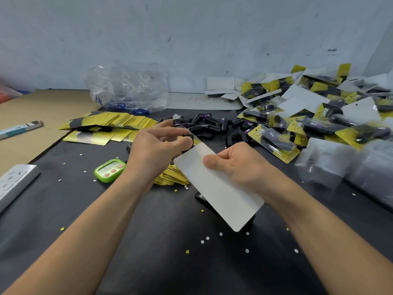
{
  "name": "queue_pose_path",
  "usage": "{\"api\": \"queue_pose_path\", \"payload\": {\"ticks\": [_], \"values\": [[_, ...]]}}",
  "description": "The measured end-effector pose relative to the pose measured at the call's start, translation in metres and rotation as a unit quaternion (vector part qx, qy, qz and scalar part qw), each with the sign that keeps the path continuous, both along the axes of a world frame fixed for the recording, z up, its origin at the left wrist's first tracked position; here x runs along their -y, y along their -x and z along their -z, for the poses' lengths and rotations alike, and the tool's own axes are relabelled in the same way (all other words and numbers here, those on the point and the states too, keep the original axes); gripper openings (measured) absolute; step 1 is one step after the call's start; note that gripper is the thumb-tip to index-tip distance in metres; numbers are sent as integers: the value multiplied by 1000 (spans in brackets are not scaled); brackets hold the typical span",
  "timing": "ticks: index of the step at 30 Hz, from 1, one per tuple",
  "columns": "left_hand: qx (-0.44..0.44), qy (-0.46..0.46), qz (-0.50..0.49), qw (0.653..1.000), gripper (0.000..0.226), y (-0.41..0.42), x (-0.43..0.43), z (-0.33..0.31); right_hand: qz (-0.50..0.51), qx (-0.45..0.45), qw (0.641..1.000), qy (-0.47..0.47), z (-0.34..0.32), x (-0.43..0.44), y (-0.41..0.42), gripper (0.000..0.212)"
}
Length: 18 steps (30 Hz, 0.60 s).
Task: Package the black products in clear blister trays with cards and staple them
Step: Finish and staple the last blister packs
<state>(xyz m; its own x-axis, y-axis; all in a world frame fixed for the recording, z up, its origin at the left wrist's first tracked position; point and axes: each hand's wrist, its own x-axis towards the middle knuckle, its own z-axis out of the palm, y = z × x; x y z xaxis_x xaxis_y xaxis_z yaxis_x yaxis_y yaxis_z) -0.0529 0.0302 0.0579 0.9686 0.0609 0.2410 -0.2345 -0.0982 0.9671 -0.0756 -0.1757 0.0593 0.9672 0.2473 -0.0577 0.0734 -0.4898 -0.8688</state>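
Above the middle of the dark worktop [148,241] the right hand [236,165] grips a white card [219,192], blank side up, thumb pressed on its face and fingers curled beneath. The card tilts from near right to far left. At its far end the left hand [157,145] pinches a black product [188,136] between thumb and curled fingertips; a clear edge shows just beside it, too faint to make out. Under the card lies a black object [203,200], mostly hidden, and under the left wrist a stack of yellow cards [172,177]. A green timer [110,170] sits near left of the hands, with a white power strip [14,182] at the left edge. Farther off, fanned yellow cards [110,122] spread on the left, loose black products [204,124] are heaped in the middle, and finished packs [319,109] pile up on the right. Clear blister trays [350,165] stand near right. A crumpled plastic bag [127,88] rests against the far wall, and small punched dots [207,238] litter the near worktop.
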Motion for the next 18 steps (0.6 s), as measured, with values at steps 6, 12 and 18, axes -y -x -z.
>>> {"api": "queue_pose_path", "payload": {"ticks": [6,12,18], "values": [[-44,-22,-7,999,11,-3,-5,0,-4,35,999,41,1,4,-4,51],[-39,-60,-32,997,32,2,-8,-3,-45,42,998,33,2,3,-1,57],[-108,0,18,994,47,4,-10,-11,-58,37,997,42,-2,1,2,53]]}}
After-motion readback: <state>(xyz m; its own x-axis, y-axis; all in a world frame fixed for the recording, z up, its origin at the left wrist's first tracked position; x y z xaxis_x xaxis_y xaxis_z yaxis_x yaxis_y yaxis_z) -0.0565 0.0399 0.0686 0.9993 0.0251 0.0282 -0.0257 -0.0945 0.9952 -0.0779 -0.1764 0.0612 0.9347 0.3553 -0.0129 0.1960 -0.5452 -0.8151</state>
